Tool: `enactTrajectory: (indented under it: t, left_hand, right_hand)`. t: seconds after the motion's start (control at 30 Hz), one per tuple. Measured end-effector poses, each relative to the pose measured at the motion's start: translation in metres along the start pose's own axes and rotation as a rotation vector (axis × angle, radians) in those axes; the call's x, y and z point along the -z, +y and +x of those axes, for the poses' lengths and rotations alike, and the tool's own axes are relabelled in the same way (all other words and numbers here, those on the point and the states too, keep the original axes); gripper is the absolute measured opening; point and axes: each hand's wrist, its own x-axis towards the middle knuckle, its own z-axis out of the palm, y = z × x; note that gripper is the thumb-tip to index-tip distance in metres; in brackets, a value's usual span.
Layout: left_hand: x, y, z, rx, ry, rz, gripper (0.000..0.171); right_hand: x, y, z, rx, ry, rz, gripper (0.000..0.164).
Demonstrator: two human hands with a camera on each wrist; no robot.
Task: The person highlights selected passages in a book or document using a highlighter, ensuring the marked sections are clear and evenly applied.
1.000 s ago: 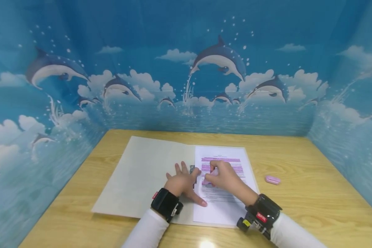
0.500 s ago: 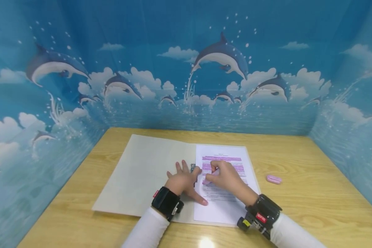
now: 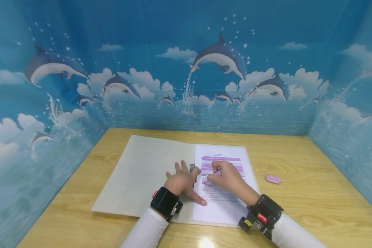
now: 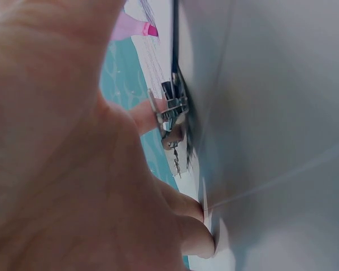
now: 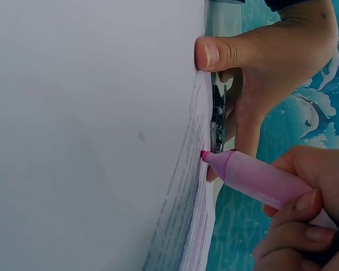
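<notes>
My right hand [image 3: 230,179] grips a pink highlighter [image 5: 265,178], fingers curled round its barrel. Its magenta tip meets the printed sheet [image 3: 217,213] near the left end of a text line, below several lines marked in pink. With fingers spread, my left hand [image 3: 181,182] rests across the inner fold of the open folder [image 3: 148,168], and its thumb presses the sheet's left margin. A metal clip [image 4: 172,110] at the fold lies partly under the left hand. The right hand covers part of the text in the head view.
The highlighter's pink cap [image 3: 273,179] lies on the wooden table [image 3: 292,158], right of the folder. A dolphin-printed curtain [image 3: 161,117] stands along the table's back and sides.
My right hand has shifted slightly right along the text line with the highlighter. The left hand stays in place on the folder and sheet.
</notes>
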Motion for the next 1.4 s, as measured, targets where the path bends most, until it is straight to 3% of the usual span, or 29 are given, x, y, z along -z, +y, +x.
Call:
enactTrajectory:
  t: [0.77, 1.4]
  left_hand:
    - [0.000, 0.002, -0.006, -0.002, -0.019, -0.001, 0.123]
    - [0.001, 0.003, -0.007, -0.005, -0.005, -0.026, 0.123]
  right_hand:
    - [0.009, 0.014, -0.007, -0.023, 0.010, -0.039, 0.031]
    - [0.025, 0.026, -0.016, -0.098, 0.017, -0.064, 0.029]
